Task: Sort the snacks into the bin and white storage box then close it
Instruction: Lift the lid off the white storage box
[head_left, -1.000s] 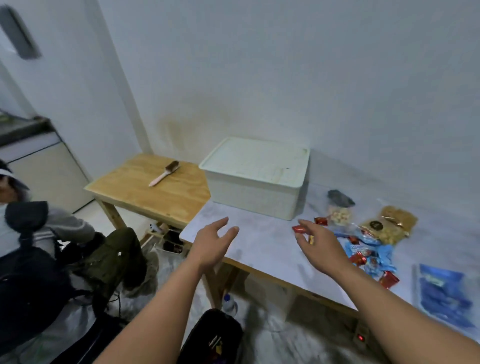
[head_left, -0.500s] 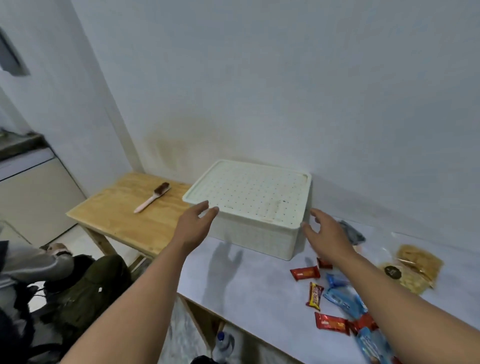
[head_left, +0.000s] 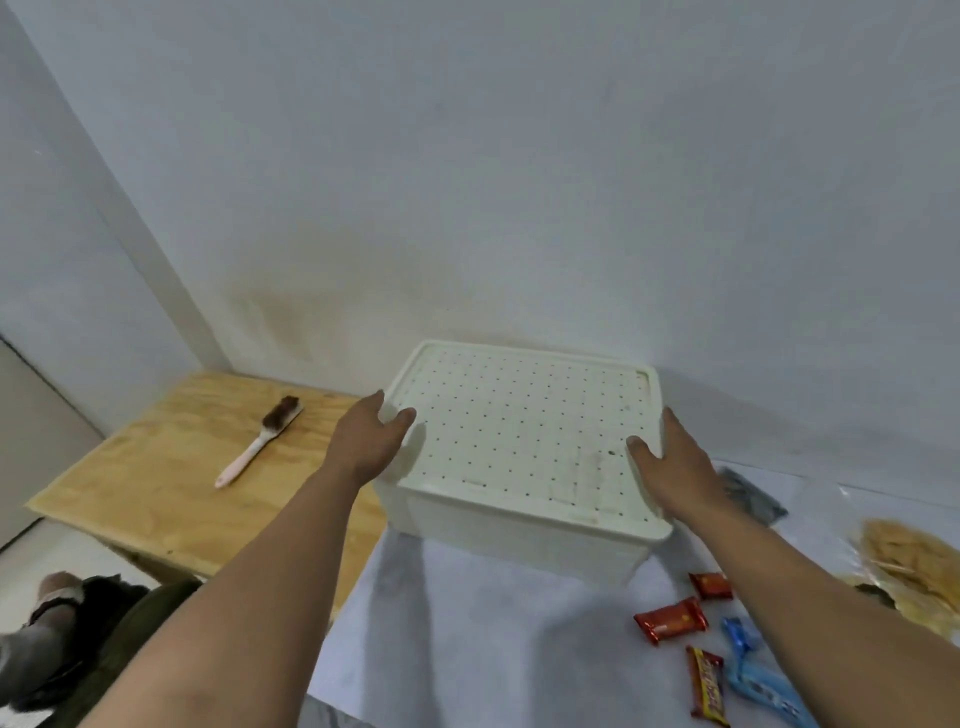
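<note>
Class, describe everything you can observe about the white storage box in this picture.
The white storage box is rectangular and looks like plastic. Its lid, flat with a raised rim and rows of small dark dots, is on. It stands upright on the pale tabletop, close to the wall, beside a wooden table. The left hand grips the lid's left edge and the right hand its right edge, thumbs on top. Faint smudges mark the lid.

Print on the snack wrapper (head_left: 707, 687) (red-yellow) is unreadable.
</note>
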